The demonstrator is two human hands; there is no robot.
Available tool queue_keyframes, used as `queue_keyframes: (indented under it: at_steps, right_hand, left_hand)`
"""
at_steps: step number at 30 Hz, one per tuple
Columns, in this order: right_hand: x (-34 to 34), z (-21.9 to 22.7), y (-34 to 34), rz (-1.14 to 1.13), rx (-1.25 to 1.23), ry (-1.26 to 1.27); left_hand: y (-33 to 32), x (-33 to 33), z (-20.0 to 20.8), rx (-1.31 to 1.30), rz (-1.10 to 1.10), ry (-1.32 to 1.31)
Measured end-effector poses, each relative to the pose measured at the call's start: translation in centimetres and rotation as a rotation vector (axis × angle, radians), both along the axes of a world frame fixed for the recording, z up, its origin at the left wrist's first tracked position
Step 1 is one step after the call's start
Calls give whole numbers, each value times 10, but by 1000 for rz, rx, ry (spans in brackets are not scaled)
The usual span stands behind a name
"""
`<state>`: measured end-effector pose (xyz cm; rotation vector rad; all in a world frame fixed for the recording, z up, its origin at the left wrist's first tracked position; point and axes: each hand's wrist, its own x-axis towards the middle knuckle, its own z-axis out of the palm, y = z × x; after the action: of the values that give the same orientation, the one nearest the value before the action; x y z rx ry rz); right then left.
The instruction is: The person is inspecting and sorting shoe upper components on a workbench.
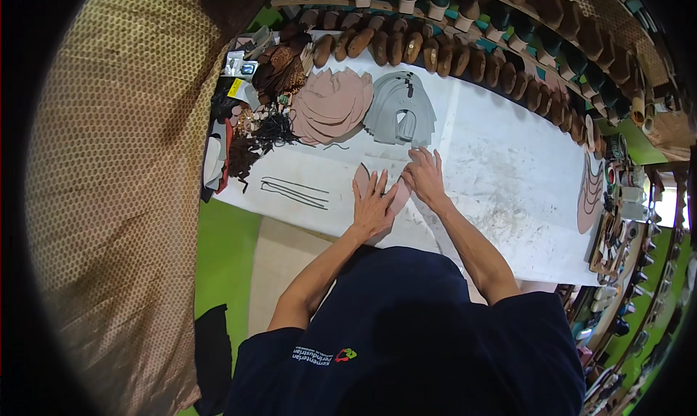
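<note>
While our splayed left hand [374,208] seemingly steadies the pink cut-out [399,197], our right hand [426,178] curls at its edge; pinching or not, we cannot tell.

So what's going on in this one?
A person works at a white table, both hands on a flat pink piece. The left hand lies over it with fingers spread; the right hand is at the side of the pink piece. Just beyond sit a stack of pink pieces and a stack of grey ones.
</note>
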<state>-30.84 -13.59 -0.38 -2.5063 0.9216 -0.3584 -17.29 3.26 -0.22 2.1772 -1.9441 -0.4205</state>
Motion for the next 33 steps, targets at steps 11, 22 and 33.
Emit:
queue_keyframes:
  at_steps: [11,22,33]
  right_hand:
    - [0,-1,0,-3,-23,14]
    - [0,-6,-2,-38,-51,42]
    - [-6,-6,-4,-28,-53,20]
  left_hand:
    - [-7,0,2,55,24,-13]
    - [-11,-2,-1,20,38,44]
    - [-15,-4,-3,-13,39,9]
